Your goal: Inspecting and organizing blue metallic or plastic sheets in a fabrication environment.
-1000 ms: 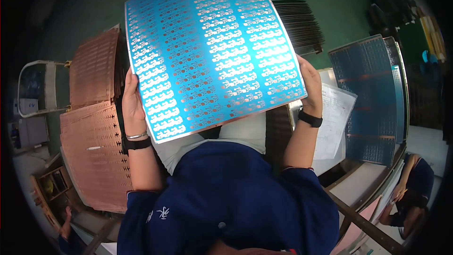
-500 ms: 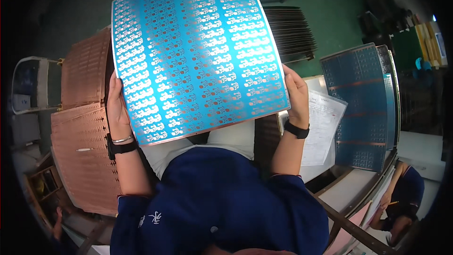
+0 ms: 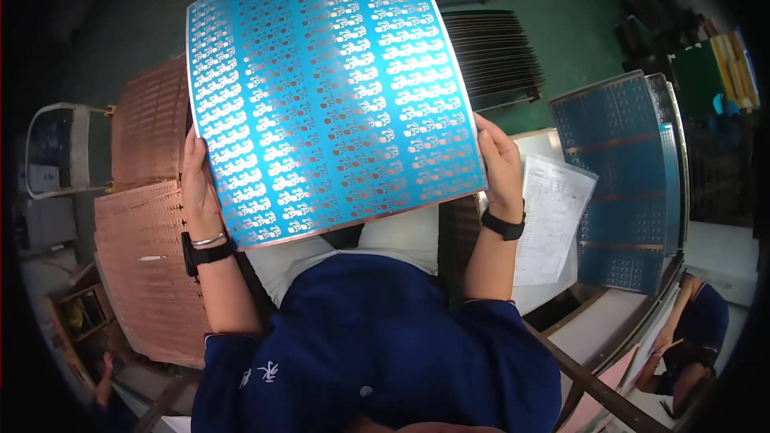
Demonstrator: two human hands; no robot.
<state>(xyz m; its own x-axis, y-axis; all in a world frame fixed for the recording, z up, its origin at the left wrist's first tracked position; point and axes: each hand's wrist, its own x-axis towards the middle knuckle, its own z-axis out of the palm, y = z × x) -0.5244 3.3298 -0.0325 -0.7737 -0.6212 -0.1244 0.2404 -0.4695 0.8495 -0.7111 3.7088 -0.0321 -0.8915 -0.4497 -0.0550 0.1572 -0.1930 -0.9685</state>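
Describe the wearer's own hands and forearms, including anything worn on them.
The left hand and right hand are ungloved. On the left are a silver bangle and a black wristband; on the right, a black band. Short navy sleeves with thin contrasting edging leave the forearms bare.

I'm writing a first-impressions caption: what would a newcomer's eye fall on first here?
Probably the bright blue panel at upper centre, held at its sides by the left hand and right hand. Next, the copper-coloured sheets at left and the darker blue panels at right.
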